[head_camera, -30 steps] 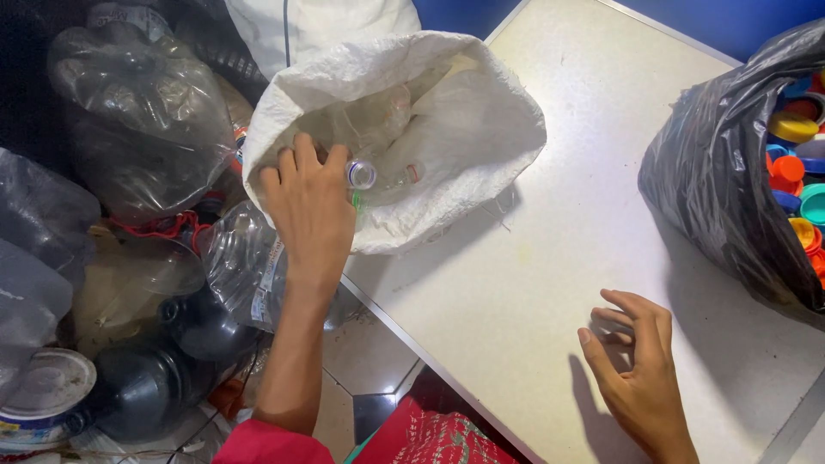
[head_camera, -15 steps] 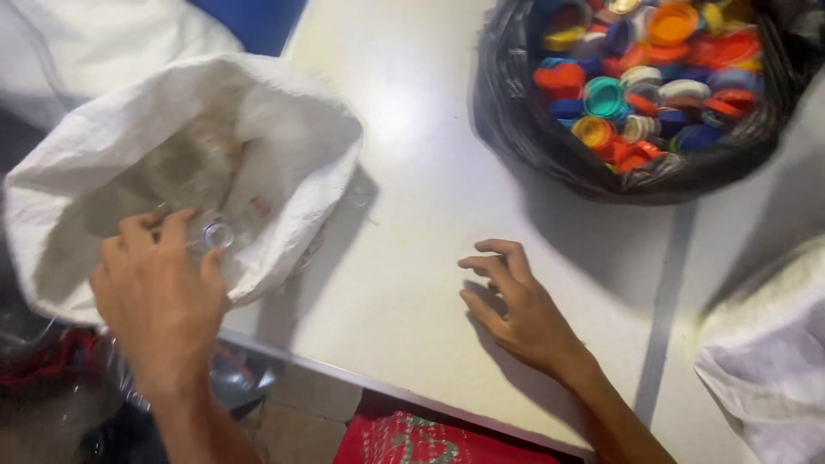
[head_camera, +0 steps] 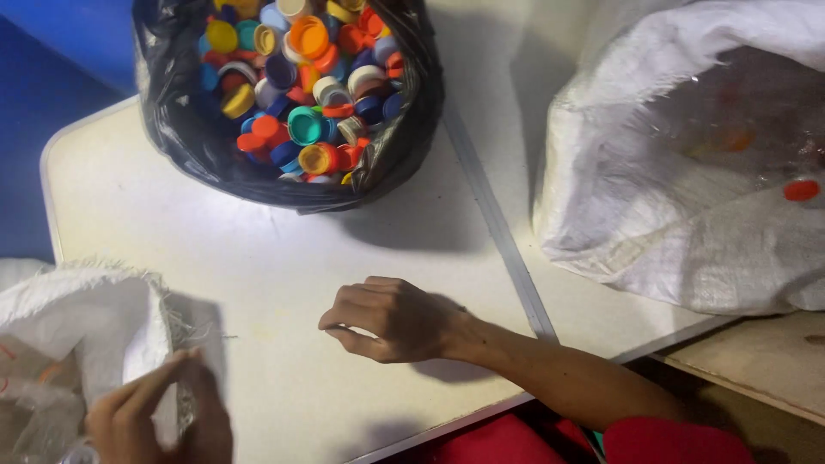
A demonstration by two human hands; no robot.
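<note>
My left hand (head_camera: 159, 417) is at the bottom left corner, against the frayed rim of a white woven sack (head_camera: 94, 322). A bit of clear plastic shows under the hand at the frame's edge, and its grip is hidden. My right hand (head_camera: 391, 318) rests on the white table (head_camera: 258, 249), fingers curled in with nothing in them. A black plastic bag (head_camera: 180, 137) filled with several coloured bottle caps (head_camera: 305, 125) stands on the table beyond my right hand.
A second, larger white sack (head_camera: 687, 223) lies at the right, with clear bottles and a red cap (head_camera: 801, 190) showing inside. A seam (head_camera: 494, 215) runs across the tabletop. A wooden board (head_camera: 756, 369) sits low at the right, past the table's edge.
The view has swung right: the left sack has slid to the bottom left corner and the right sack has come into sight. My right hand's fingers have curled in. My left hand stays at the sack's mouth.
</note>
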